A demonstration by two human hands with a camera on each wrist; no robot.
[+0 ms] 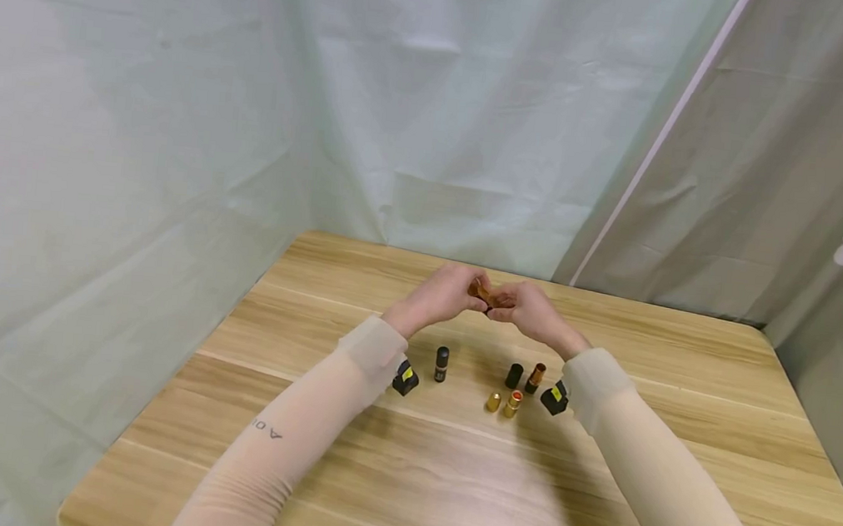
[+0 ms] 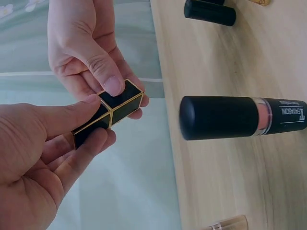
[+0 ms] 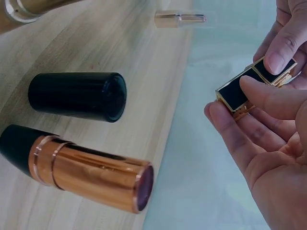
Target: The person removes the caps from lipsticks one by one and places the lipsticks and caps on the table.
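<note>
Indoors | wooden table (image 1: 682, 378) | pale green curtain (image 1: 181, 92) behind

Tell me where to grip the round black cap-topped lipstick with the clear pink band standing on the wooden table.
Grip the round black lipstick with the clear pink band around its black cap, coming from above. It stands upright and apart from the other tubes, so fingers can straddle it. Both hands are busy on the square black gold-edged lipstick.

Glossy black, gold-edged lipstick case (image 2: 110, 112); matt wood-grain table (image 1: 679, 419); shiny copper tube (image 3: 91, 175)
</note>
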